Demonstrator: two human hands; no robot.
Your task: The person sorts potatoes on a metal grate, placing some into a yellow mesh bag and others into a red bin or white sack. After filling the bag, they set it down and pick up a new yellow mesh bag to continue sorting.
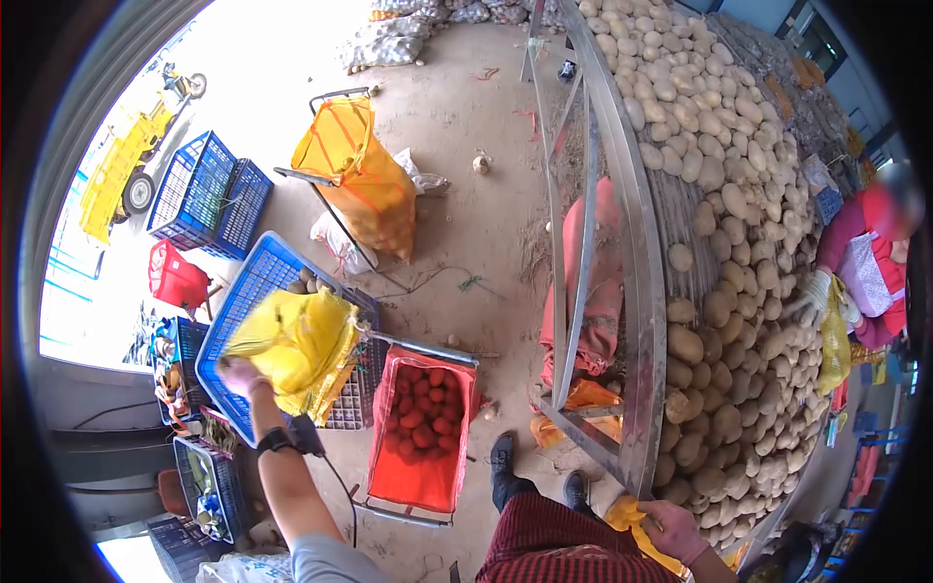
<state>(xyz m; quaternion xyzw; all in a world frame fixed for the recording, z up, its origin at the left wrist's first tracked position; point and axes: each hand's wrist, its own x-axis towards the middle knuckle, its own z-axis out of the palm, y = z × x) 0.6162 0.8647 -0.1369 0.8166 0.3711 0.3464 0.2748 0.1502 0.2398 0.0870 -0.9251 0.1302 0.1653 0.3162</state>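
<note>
My left hand, in a pinkish glove, is closed on the lower left edge of a yellow mesh bag. The bag lies over a blue crate where a few potatoes show. At the lower right my right hand, also gloved, grips a yellow-orange cloth or bag beside the heap of potatoes. Between my hands stands a frame with a red bag open at the top, holding many potatoes that look red.
A metal-edged sorting table curves along my right. Another person in pink works across it, holding a yellow mesh bag. An orange sack on a frame stands ahead, with blue crates to its left.
</note>
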